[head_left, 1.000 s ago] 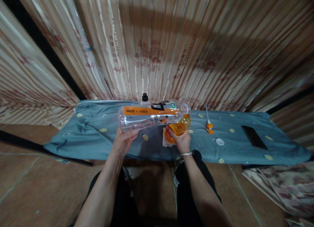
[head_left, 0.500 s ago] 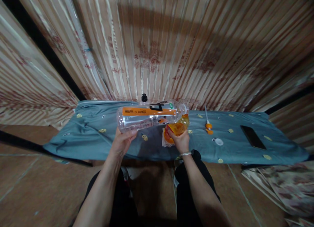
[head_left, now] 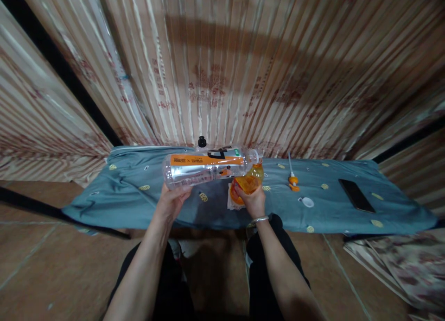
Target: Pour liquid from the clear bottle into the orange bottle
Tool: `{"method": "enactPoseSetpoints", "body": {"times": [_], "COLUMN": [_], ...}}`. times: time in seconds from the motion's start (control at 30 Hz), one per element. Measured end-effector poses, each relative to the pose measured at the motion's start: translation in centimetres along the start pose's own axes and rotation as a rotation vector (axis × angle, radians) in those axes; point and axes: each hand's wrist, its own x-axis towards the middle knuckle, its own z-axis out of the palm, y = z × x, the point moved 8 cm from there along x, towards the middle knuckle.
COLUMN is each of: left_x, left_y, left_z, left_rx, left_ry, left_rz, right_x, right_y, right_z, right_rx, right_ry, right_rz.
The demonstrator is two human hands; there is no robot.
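The left hand [head_left: 169,203] holds a large clear bottle [head_left: 208,166] tipped on its side above the cloth-covered desk [head_left: 333,210], fingers clamped on its base end. The bottle's mouth meets a small orange bottle [head_left: 247,184], gripped by the right hand [head_left: 255,201], fingers wrapped around it. A black phone [head_left: 356,195] lies well apart to the right.

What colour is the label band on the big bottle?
Orange, on the clear big bottle held sideways in the left hand; head view.

Glossy clear plastic bottle [head_left: 208,167], matt cloth cover [head_left: 330,205]
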Motion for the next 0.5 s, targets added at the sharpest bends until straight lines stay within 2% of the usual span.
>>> {"method": "enactPoseSetpoints", "body": {"times": [0.5], "left_x": [-0.1], "left_y": [-0.21], "left_z": [-0.47], "left_rx": [-0.038], "left_ry": [0.044], "left_rz": [0.008], "right_x": [0.03], "right_y": [-0.02], "right_z": [0.23], "right_rx": [0.041], "right_ry": [-0.007], "right_rz": [-0.04]}}
